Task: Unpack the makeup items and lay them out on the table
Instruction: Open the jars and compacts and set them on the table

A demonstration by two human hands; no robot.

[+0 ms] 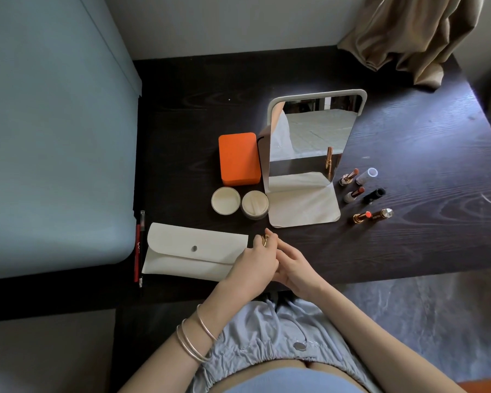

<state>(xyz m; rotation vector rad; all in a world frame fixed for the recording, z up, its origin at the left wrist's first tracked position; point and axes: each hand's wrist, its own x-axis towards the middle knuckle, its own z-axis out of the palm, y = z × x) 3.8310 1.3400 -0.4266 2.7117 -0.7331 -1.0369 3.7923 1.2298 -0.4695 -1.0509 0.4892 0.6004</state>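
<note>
A cream pouch [187, 255] with a snap lies flat near the table's front edge. My left hand [253, 262] rests over its right end and pinches a small gold item [265, 240], mostly hidden by the fingers. My right hand [292, 265] lies beside it, fingers relaxed and touching the left hand. Three uncapped lipsticks [349, 177] [354, 194] [362, 216] lie to the right of the mirror with their caps [366, 175] [374, 195] [383, 214]. A powder jar [254, 205] and its lid [225, 200] sit left of the mirror base.
A standing mirror [309, 143] on a cream base stands mid-table, with an orange box [239, 158] to its left. A red pencil [138, 251] and a dark pencil [141, 248] lie at the left table edge. Blue bedding [51, 137] lies left, and a beige curtain [408, 32] hangs far right.
</note>
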